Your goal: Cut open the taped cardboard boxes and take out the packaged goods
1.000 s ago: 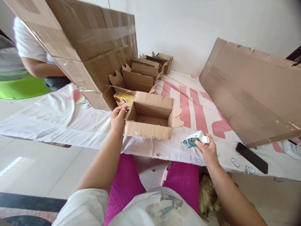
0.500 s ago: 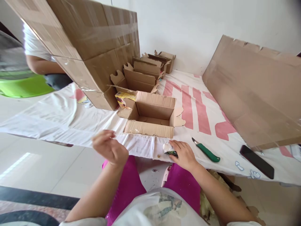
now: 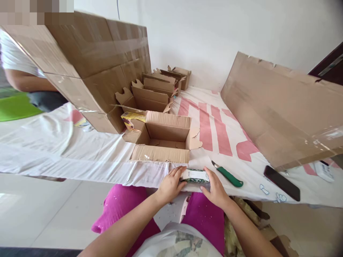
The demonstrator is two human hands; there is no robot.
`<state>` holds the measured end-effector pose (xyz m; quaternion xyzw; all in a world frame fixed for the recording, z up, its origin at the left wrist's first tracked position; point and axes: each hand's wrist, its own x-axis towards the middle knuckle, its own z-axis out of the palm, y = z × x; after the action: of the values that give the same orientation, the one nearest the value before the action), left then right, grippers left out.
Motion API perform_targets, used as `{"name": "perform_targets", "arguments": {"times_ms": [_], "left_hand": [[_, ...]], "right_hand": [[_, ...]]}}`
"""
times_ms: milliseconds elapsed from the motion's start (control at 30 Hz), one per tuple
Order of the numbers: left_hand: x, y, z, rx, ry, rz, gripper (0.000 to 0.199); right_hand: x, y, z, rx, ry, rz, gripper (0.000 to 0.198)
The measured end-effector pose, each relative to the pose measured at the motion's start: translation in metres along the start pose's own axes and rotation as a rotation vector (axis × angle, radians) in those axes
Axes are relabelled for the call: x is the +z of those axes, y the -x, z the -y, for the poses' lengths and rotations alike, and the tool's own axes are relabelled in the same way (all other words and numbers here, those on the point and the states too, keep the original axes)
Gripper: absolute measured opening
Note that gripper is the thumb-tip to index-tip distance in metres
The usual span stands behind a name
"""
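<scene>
My left hand and my right hand hold a small packet between them at the table's front edge. The packet is dark green and patterned, with a white band across its top. The left fingers and thumb close on its left end; the right fingers and thumb are at its right end. Just beyond stands an open cardboard box, its flaps folded outward and bare cardboard showing inside. A knife with a green handle and a short blade lies to the right of my right hand.
A black phone lies at the right edge. Several open cardboard boxes line up behind. Tall taped cartons stand at left, a large cardboard sheet leans at right. Another person's arm shows at far left.
My left hand has come down from the air on the left to the packet's left end. The packet now lies lengthwise between both hands. The view has shifted slightly right.
</scene>
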<state>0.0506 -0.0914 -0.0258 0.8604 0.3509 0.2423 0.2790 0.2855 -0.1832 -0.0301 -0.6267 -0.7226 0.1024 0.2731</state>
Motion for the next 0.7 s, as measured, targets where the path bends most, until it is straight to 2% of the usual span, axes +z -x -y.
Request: {"name": "perform_targets", "arguments": {"times_ms": [167, 433, 567, 700], "left_hand": [[0.009, -0.001, -0.003, -0.071, -0.005, -0.044, 0.056], [0.008, -0.012, -0.008, -0.086, 0.002, -0.03, 0.053], [0.008, -0.013, -0.011, -0.037, 0.009, -0.032, 0.051], [0.016, -0.027, -0.025, 0.006, 0.041, -0.093, 0.049]], "right_hand": [[0.01, 0.012, -0.015, 0.012, -0.021, -0.059, 0.069], [0.012, 0.006, -0.016, 0.203, -0.241, -0.105, 0.058], [0.001, 0.006, -0.015, 0.261, -0.385, -0.132, 0.053], [-0.024, -0.005, -0.026, 0.262, -0.5, -0.152, 0.056]]}}
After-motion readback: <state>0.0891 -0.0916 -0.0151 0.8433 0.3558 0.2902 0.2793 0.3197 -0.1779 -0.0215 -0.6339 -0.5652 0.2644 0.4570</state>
